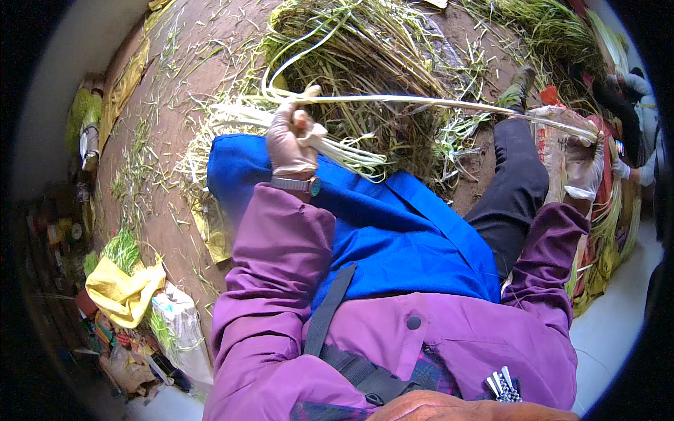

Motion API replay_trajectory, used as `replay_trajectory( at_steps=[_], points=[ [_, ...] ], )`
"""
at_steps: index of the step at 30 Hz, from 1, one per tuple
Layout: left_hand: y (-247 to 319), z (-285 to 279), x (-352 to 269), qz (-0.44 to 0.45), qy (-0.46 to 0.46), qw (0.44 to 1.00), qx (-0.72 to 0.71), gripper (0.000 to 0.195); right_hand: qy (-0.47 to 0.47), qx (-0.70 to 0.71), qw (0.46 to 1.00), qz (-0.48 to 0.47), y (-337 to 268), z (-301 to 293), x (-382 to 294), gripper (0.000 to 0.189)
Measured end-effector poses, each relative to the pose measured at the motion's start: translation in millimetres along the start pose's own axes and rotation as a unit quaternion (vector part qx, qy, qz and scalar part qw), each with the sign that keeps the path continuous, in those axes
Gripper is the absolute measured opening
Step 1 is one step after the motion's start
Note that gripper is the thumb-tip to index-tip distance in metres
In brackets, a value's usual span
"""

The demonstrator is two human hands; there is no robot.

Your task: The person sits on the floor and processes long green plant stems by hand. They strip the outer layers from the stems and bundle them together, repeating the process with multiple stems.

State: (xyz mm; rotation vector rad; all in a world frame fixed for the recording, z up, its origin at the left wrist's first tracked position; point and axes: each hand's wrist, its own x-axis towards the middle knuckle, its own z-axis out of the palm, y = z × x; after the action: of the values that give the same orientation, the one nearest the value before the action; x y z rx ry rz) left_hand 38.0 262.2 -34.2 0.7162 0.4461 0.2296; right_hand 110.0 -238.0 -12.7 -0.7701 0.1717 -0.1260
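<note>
A long pale plant strand [400, 99] is stretched nearly straight between my two hands. My left hand [292, 139], in a thin whitish glove with a watch at the wrist, grips it near the fingertips. Beyond that grip, the strand loops back over the floor. A bundle of pale stalks [354, 158] shows on both sides of the same hand, above the blue cloth [405, 231] on my lap; whether the palm holds it is hidden. Far to the right, my gloved right hand [584, 163] pinches the strand's other end.
Before me lies a large heap of cut green stalks [363, 58], with loose scraps on the brown floor [168, 105]. More grass [547, 31] lies at the upper right, near another person's gloved hand [621, 168]. A printed sack [547, 137] stands beside my leg; yellow sacking [124, 289] lies lower left.
</note>
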Motion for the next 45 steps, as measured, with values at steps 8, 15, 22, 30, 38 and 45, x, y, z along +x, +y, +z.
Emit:
replay_trajectory(
  at_steps=[8, 15, 22, 30, 38, 45],
  points=[
    [-48.7, 36.5, -33.7, -0.025, -0.037, 0.985, 0.167, 0.023, -0.323, -0.393, 0.86, 0.049, 125.8, 101.3, -35.7, 0.03],
    [-54.0, 32.3, -50.7, -0.043, -0.049, 0.975, 0.211, 0.015, -0.291, -0.297, 0.889, 0.192, 214.5, 178.1, -83.4, 0.019],
    [-52.3, 31.5, -49.1, -0.096, -0.101, 0.956, 0.256, 0.018, -0.255, -0.194, 0.895, 0.311, 213.9, 175.5, -84.3, 0.016],
    [-23.2, 18.4, -18.6, -0.064, -0.074, 0.995, 0.023, 0.03, -0.13, 0.011, 0.958, 0.257, 162.9, 127.2, -40.2, 0.023],
    [25.9, -7.5, 4.1, 0.087, -0.034, 0.994, -0.048, 0.043, 0.106, -0.112, 0.988, 0.006, 19.8, 13.2, 50.7, 0.025],
    [47.3, -26.4, 12.9, 0.092, -0.038, 0.987, -0.125, 0.026, 0.152, -0.528, 0.832, -0.082, -46.0, -95.9, 74.4, 0.023]
  ],
)
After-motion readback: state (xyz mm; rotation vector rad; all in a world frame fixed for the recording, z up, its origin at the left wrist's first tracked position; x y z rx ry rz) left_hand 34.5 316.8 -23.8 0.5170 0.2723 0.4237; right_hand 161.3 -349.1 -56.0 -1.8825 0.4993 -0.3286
